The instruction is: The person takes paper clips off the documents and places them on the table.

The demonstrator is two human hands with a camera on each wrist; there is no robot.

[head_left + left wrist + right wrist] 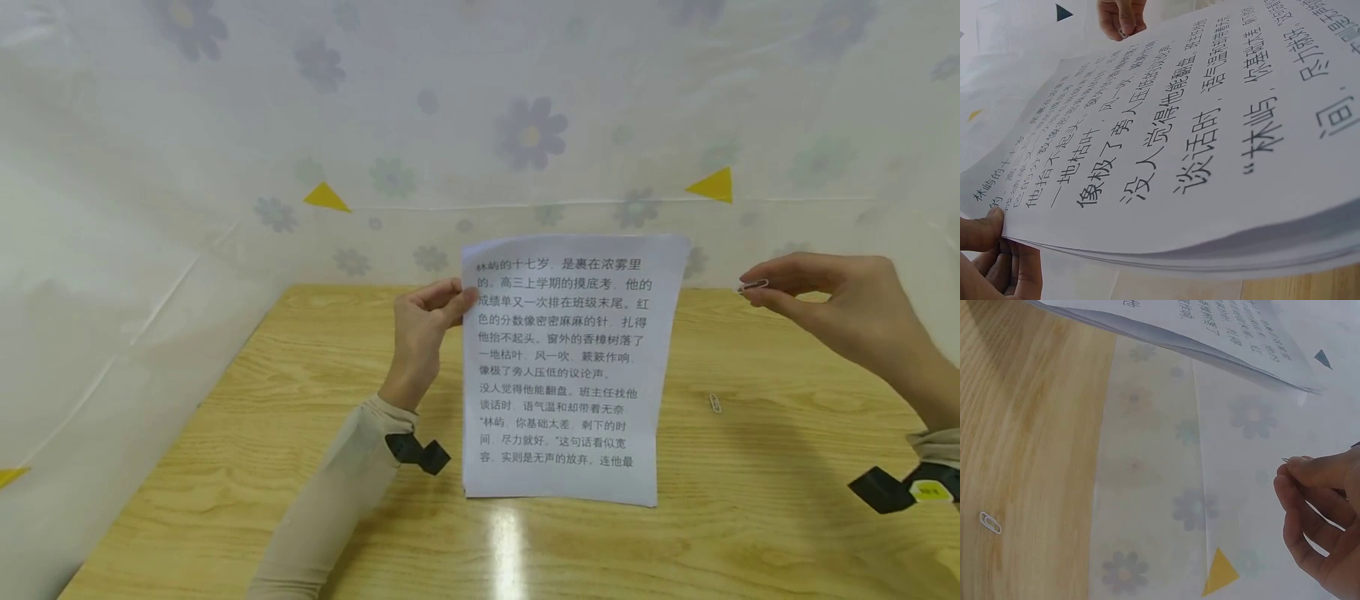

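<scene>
Stack of printed sheets upright in my left hand, a paper clip pinched in my right.

Nearest me, the bottom edge of the stack of sheets [570, 367] rests on the wooden table [315, 500], standing almost upright with its lines of printed Chinese text facing me. Just right of it, a spare paper clip [715, 403] lies flat on the wood, apart from both hands. Higher up, my left hand [422, 329] grips the stack at its upper left edge, thumb on the front, the other fingers curled behind; the left wrist view shows several sheets under that thumb. Level with it and well off the stack's right edge, my right hand [840, 304] holds a paper clip [752, 286] pinched between thumb and forefinger. Behind everything hangs the flower-print sheeting [525, 133] with yellow triangles.
</scene>
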